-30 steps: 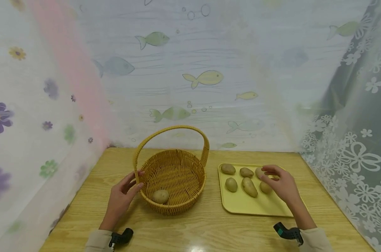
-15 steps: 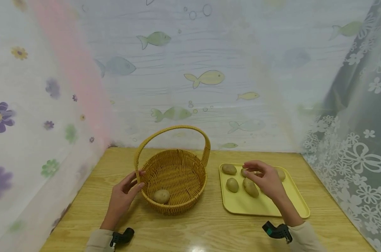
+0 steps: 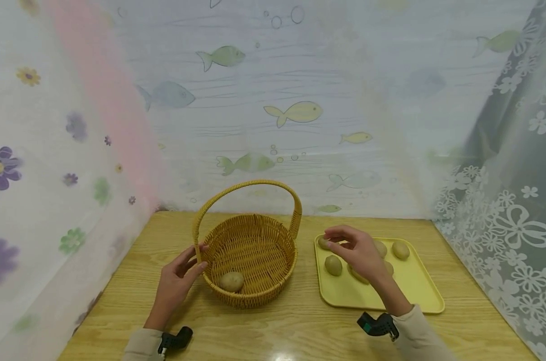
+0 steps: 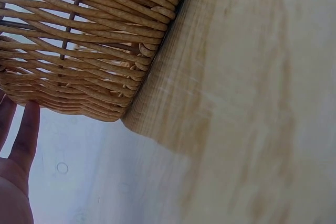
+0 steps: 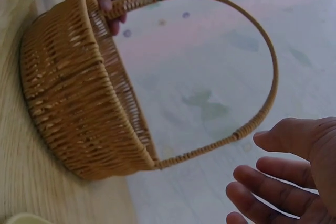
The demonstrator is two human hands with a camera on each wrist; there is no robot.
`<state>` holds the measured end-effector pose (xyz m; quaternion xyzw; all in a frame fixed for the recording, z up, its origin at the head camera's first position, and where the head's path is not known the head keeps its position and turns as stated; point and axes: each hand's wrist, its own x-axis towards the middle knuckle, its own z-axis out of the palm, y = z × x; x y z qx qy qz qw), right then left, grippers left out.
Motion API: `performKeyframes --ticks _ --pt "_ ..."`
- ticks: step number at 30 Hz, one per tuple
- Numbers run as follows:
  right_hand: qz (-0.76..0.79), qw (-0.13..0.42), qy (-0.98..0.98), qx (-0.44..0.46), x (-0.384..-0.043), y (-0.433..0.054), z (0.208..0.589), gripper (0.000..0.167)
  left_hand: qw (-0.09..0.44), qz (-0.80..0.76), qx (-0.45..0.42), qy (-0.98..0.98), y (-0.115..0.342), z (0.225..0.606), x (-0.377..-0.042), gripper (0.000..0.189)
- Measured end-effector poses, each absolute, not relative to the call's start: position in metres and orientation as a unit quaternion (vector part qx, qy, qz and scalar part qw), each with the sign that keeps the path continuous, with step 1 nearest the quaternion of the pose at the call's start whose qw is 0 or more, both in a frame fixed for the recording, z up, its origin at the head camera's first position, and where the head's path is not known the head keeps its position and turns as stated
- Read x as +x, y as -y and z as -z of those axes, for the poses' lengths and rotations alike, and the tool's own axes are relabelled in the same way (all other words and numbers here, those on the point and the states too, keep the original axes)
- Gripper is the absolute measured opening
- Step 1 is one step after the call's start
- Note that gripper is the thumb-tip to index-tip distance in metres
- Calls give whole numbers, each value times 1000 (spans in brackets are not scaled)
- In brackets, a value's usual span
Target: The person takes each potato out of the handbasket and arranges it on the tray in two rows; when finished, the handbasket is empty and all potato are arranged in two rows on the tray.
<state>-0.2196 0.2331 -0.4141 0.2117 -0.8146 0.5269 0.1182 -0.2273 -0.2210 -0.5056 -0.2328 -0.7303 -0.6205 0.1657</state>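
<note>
A round wicker basket with a tall arched handle stands left of centre in the head view, one potato lying inside near its front. My left hand grips the basket's left rim at the foot of the handle, thumb and fingers on either side. Over the yellow tray hovers my right hand, its fingers loosely bent and nothing between them in the right wrist view. Near its fingertips lies a potato at the tray's back left corner. The hand partly or wholly covers several potatoes.
Another potato sits at the tray's left side, and one more at its back right. The wooden table runs back to a fish-patterned curtain. Curtains also hang at both sides.
My right hand has moved left across the tray, from its right-hand potatoes toward the back left corner, uncovering potatoes on the right. The left hand and the basket have stayed put.
</note>
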Motion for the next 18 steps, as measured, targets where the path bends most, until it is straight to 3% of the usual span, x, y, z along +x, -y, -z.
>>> performKeyframes --ticks 18 --pt "-540 77 797 261 -235 -190 408 26 173 616 -235 731 221 506 -228 48"
